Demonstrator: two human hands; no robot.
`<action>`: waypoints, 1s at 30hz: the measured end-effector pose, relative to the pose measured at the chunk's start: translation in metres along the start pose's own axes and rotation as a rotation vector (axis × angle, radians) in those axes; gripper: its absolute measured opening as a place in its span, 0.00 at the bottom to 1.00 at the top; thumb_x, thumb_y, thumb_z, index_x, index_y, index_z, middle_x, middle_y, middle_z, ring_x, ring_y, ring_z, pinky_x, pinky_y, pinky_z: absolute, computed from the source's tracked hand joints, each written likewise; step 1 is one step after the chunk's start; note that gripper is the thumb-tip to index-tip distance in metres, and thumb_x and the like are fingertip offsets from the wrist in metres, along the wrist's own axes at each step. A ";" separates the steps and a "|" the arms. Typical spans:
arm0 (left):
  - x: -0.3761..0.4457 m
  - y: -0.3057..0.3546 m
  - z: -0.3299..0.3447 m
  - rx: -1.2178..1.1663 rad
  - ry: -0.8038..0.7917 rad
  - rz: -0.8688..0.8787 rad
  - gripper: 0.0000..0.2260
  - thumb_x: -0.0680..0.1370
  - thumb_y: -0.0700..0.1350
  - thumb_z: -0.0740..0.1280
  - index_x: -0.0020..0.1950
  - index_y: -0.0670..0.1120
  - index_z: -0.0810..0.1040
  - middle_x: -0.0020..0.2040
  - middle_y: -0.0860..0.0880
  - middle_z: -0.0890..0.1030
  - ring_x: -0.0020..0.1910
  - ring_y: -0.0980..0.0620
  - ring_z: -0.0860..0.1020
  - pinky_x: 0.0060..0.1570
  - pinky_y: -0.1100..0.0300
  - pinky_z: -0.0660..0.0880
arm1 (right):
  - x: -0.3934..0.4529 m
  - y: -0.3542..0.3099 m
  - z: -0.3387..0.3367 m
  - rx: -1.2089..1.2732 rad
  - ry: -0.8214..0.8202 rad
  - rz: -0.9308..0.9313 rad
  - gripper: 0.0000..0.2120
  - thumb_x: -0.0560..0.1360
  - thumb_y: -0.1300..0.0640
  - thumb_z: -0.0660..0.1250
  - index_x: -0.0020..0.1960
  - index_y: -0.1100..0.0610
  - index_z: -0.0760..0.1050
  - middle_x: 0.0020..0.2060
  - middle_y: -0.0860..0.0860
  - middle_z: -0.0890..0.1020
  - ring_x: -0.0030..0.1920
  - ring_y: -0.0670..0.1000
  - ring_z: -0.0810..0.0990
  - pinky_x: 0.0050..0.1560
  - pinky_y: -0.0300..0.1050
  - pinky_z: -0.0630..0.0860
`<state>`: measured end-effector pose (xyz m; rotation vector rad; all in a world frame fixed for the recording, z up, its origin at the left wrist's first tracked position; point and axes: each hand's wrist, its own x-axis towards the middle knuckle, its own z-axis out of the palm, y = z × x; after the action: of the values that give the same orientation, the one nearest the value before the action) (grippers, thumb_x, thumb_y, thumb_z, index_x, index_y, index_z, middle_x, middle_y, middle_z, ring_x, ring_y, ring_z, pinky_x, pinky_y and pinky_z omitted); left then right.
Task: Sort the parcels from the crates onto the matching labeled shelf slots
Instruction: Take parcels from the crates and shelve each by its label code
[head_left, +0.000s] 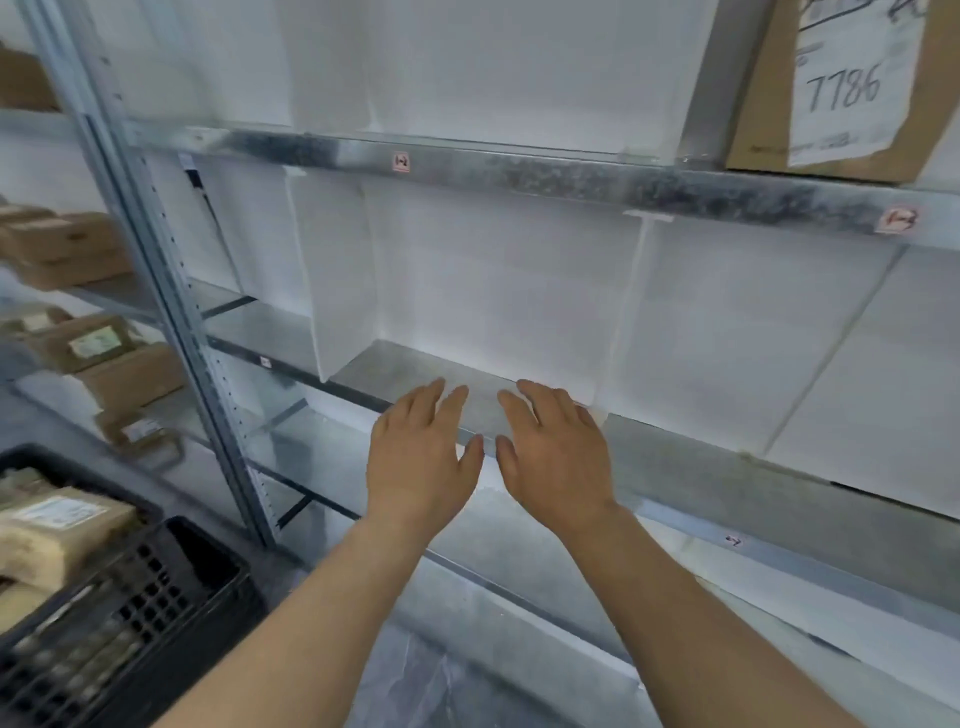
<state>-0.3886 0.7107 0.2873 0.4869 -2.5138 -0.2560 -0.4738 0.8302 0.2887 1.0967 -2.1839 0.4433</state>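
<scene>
at my far left, brown cardboard parcels (62, 249) sat stacked on the grey metal shelves of the neighbouring rack, some with pale labels i could not read. below them, at the bottom left corner, a black perforated plastic crate (171, 597) held more tan paper-wrapped parcels (57, 525), one with a white label facing up. a grey perforated steel upright (171, 291) stood between that rack and the one in front of me. my left hand (421, 457) was stretched out palm down, fingers straight and slightly spread, holding nothing, over the front edge of the galvanised metal middle shelf (727, 467). just beside it, thumbs near each other but apart, my right hand (553, 454) lay the same way, released and carrying nothing. ahead of my hands was a slot between white foam divider panels (343, 280). a small red-and-white slot label (401, 162) was stuck on the beam above, and another (897, 220) farther right. at the top right, a brown cardboard box (831, 83) stood on the upper shelf, its white sheet hand-marked "7786".
</scene>
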 end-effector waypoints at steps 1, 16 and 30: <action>-0.007 -0.015 -0.001 0.030 0.000 -0.032 0.24 0.71 0.52 0.66 0.63 0.43 0.77 0.63 0.40 0.77 0.60 0.37 0.77 0.56 0.42 0.73 | 0.001 -0.015 0.010 0.018 -0.021 -0.020 0.23 0.62 0.56 0.77 0.55 0.60 0.80 0.54 0.58 0.81 0.49 0.59 0.82 0.45 0.49 0.79; -0.103 -0.270 -0.088 0.217 -0.001 -0.469 0.34 0.78 0.59 0.60 0.78 0.50 0.50 0.78 0.44 0.50 0.77 0.43 0.50 0.73 0.43 0.49 | 0.052 -0.285 0.131 0.302 -0.194 -0.322 0.33 0.63 0.52 0.77 0.65 0.62 0.74 0.60 0.64 0.77 0.55 0.64 0.79 0.54 0.57 0.76; -0.187 -0.475 -0.150 0.260 -0.017 -0.836 0.35 0.77 0.59 0.61 0.78 0.50 0.47 0.78 0.45 0.54 0.76 0.46 0.54 0.74 0.45 0.53 | 0.086 -0.504 0.206 0.379 -0.340 -0.454 0.30 0.66 0.50 0.76 0.65 0.58 0.74 0.60 0.60 0.78 0.55 0.58 0.80 0.52 0.52 0.78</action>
<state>-0.0232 0.3379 0.1864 1.6308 -2.2269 -0.2346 -0.1879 0.3672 0.2017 1.9434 -2.0789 0.5023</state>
